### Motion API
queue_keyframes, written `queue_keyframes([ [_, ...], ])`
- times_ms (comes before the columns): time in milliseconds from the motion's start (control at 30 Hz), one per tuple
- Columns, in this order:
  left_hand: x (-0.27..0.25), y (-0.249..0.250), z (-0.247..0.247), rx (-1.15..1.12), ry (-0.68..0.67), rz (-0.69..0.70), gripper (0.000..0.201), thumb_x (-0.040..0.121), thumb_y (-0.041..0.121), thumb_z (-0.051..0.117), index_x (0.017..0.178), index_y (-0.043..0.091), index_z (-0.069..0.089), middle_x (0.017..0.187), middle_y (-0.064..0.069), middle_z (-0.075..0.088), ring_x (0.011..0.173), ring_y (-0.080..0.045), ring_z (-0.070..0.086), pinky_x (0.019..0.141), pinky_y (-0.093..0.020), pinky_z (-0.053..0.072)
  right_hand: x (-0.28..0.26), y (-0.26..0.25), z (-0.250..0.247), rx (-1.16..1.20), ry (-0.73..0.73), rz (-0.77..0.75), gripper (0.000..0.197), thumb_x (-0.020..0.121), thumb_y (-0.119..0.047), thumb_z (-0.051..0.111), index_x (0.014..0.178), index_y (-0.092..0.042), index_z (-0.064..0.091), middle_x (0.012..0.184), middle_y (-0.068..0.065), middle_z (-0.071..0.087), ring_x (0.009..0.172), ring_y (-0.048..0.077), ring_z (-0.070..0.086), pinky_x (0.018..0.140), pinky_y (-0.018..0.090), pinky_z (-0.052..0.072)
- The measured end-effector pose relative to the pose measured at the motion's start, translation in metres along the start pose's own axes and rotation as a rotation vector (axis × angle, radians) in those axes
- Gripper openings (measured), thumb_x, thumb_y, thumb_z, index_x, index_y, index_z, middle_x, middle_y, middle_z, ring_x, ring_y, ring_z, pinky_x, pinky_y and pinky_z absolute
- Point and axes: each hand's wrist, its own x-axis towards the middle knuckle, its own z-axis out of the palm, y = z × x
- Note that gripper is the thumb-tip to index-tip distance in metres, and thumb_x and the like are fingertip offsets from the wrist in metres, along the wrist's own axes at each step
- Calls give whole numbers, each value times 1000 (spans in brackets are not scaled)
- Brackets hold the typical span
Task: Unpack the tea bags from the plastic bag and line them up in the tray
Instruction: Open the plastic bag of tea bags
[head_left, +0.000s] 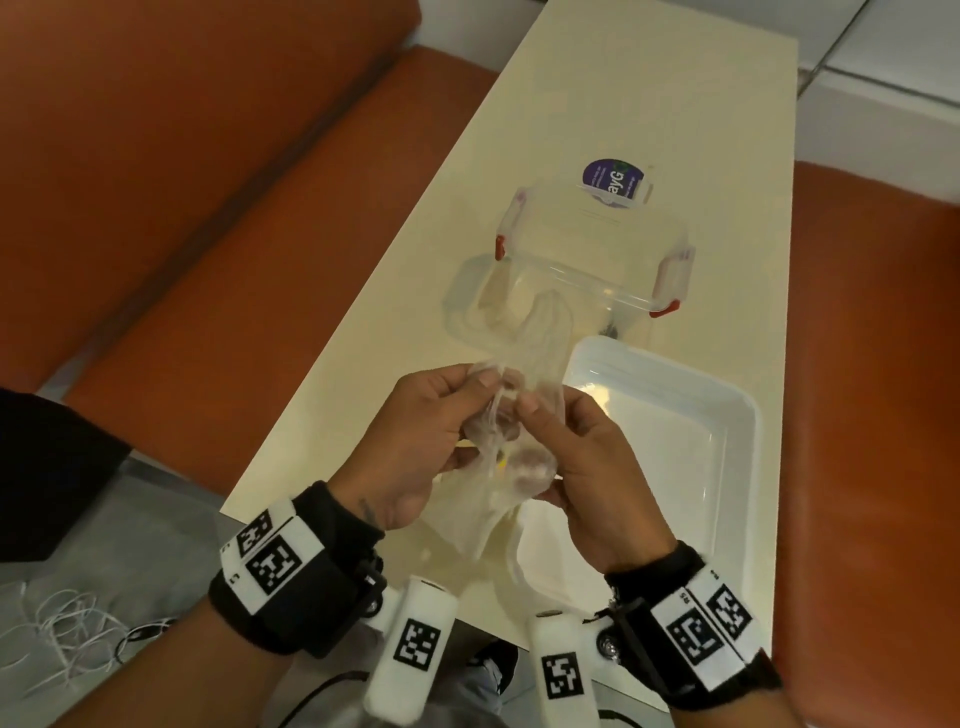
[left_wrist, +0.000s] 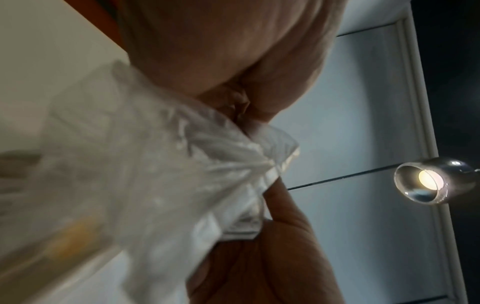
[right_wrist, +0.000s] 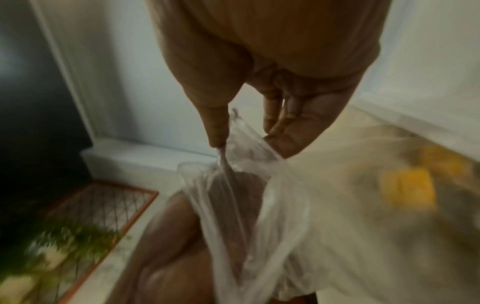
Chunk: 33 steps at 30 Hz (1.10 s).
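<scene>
Both our hands, left hand (head_left: 410, 441) and right hand (head_left: 582, 467), pinched the plastic bag (head_left: 498, 467) at mid-frame to open it; tea bags inside, white tray (head_left: 737, 467) waiting lower right.

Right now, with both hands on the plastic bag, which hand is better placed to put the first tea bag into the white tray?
Probably the right hand: the white tray lies on its side, directly beside it. The left hand can keep gripping the plastic bag.
</scene>
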Motion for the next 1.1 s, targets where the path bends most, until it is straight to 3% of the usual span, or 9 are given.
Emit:
queue_keyframes([
  [133, 3, 0, -9, 19, 59, 30, 17, 97, 26, 60, 101, 16, 74, 81, -5, 72, 75, -16, 66, 76, -39, 54, 3, 3, 3, -69, 75, -108, 13, 94, -20, 66, 102, -15, 75, 87, 3, 75, 79, 22, 70, 70, 35, 57],
  [300, 16, 2, -32, -404, 89, -117, 23, 99, 22, 54, 88, 15, 73, 77, -1, 71, 64, -12, 67, 64, -27, 55, 11, -5, -13, 434, 22, 86, 18, 90, -20, 60, 101, -10, 71, 79, 5, 67, 76, 16, 68, 65, 26, 60],
  [400, 21, 2, -46, -781, 80, -268, 34, 99, 23, 51, 78, 13, 76, 77, 1, 73, 62, -10, 71, 62, -19, 54, 21, -2, -24, 682, 6, 196, 29, 89, -15, 60, 114, -4, 67, 100, 10, 72, 94, 21, 74, 81, 32, 61],
  [467, 24, 2, -54, -918, 52, -316, 12, 91, 17, 63, 83, 11, 71, 70, 2, 70, 56, -9, 67, 53, -13, 51, 25, 0, -28, 705, -33, 260, 26, 93, -15, 56, 114, -4, 67, 110, 14, 74, 105, 25, 73, 83, 35, 62],
  [567, 25, 0, -65, -972, -112, -318, 27, 65, 3, 87, 78, 15, 66, 52, 9, 50, 39, -4, 48, 43, -17, 45, 32, 2, -35, 771, -78, 343, 13, 95, -21, 51, 89, -14, 60, 53, -6, 55, 43, 4, 54, 43, 14, 47],
  [667, 22, 0, -66, -753, -149, -364, 30, 93, 39, 60, 70, 20, 55, 47, 10, 24, 36, -3, 25, 37, -15, 27, 42, 1, -45, 744, -127, 341, 24, 98, -25, 47, 76, -19, 53, 50, -10, 33, 41, 3, 31, 41, 13, 31],
  [733, 17, 2, -62, -502, -124, -361, 39, 89, 53, 60, 68, 22, 50, 53, 10, 16, 41, -5, 16, 39, -17, 15, 49, -2, -49, 750, -133, 319, 26, 95, -24, 48, 69, -20, 45, 55, -9, 29, 45, 6, 31, 48, 17, 31],
  [933, 18, -9, -52, 241, 48, -7, 19, 84, 28, 77, 92, 22, 61, 72, 6, 50, 48, -2, 36, 43, -17, 30, 55, -17, -43, 502, -49, 293, 32, 98, -30, 46, 67, -22, 46, 57, -8, 29, 40, 8, 25, 42, 21, 16],
  [1100, 26, -8, -49, 238, 191, 81, 20, 94, 31, 66, 77, 19, 68, 63, 17, 58, 55, -1, 49, 50, -16, 36, 46, -32, -33, 18, 27, 126, 27, 90, -34, 68, 85, -25, 43, 62, -9, 34, 47, 7, 24, 43, 22, 18],
])
